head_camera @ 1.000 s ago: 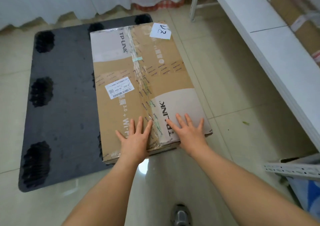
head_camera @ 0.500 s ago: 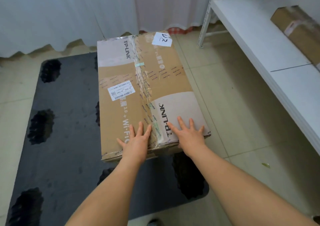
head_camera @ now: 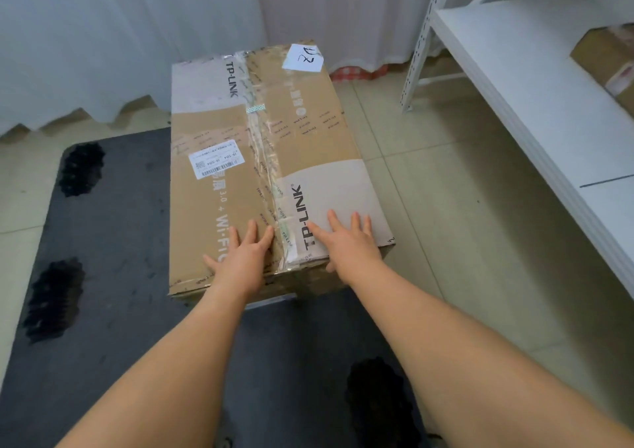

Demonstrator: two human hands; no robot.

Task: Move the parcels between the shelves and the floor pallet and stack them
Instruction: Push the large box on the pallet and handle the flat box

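While both of the person's bare hands lie flat on its top face, a large TP-LINK cardboard parcel [head_camera: 264, 173] rests on the dark floor pallet [head_camera: 113, 276], its right part overhanging the pallet's right edge above the tiled floor [head_camera: 446, 224]. The left hand [head_camera: 240, 255] presses down near the parcel's near edge with fingers straight and spread, curled round nothing; the right hand [head_camera: 346, 241] lies beside it on the white printed patch, fingers likewise straight, its thumb dropping over the near edge. The parcel's long axis runs away from the person toward the white curtain [head_camera: 137, 35], tilted slightly to the right, with a clear tape seam [head_camera: 264, 138] running along that axis. A white barcode label [head_camera: 216, 162] sits on the left half, and a handwritten paper note [head_camera: 303, 58] is stuck at the far right corner. To the right stands a white metal shelf unit [head_camera: 535, 97]; on its board, at the picture's right edge, lies another taped cardboard box [head_camera: 607, 59], only partly in view. What the parcels hold cannot be told, since both are sealed.
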